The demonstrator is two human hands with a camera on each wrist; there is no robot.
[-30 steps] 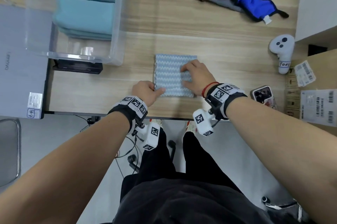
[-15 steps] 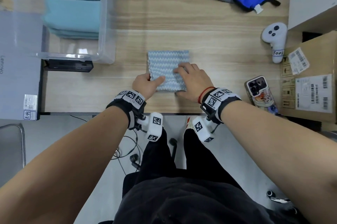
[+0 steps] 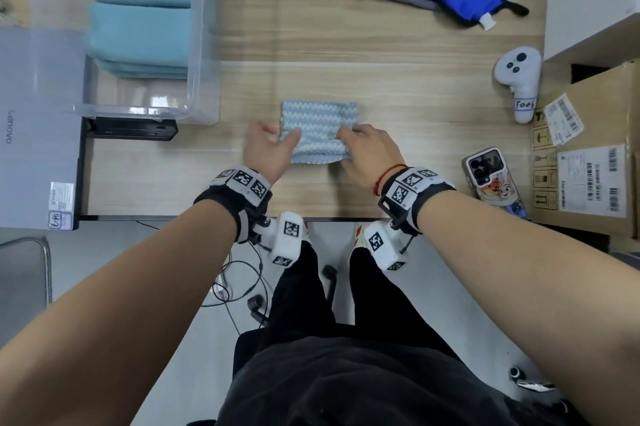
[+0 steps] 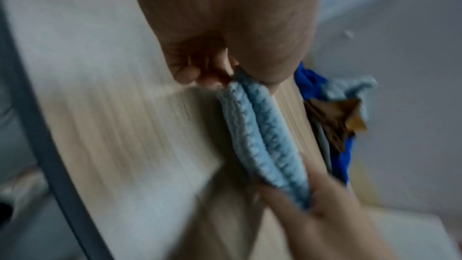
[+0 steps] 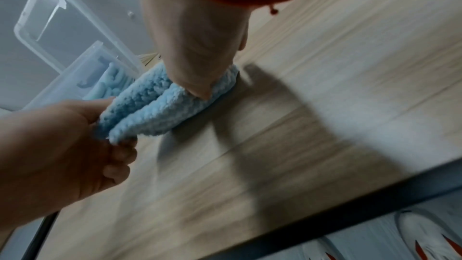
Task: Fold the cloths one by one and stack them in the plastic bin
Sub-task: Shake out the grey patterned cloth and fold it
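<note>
Blue folded cloth [image 3: 319,131] pinched by both hands; wrist views show doubled edge.

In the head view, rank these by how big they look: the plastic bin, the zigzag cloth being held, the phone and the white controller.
1. plastic bin, clearly largest, though cut off at the top edge.
2. zigzag cloth, held at its near corners by the left hand and right hand.
3. phone and white controller: too alike to rank.

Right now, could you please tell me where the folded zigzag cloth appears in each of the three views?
Head: folded zigzag cloth centre, on the table.
Left wrist: centre, hanging from the left hand down toward the right hand.
Right wrist: left of centre, below the right hand.
Shared landmark: wooden table.
</note>
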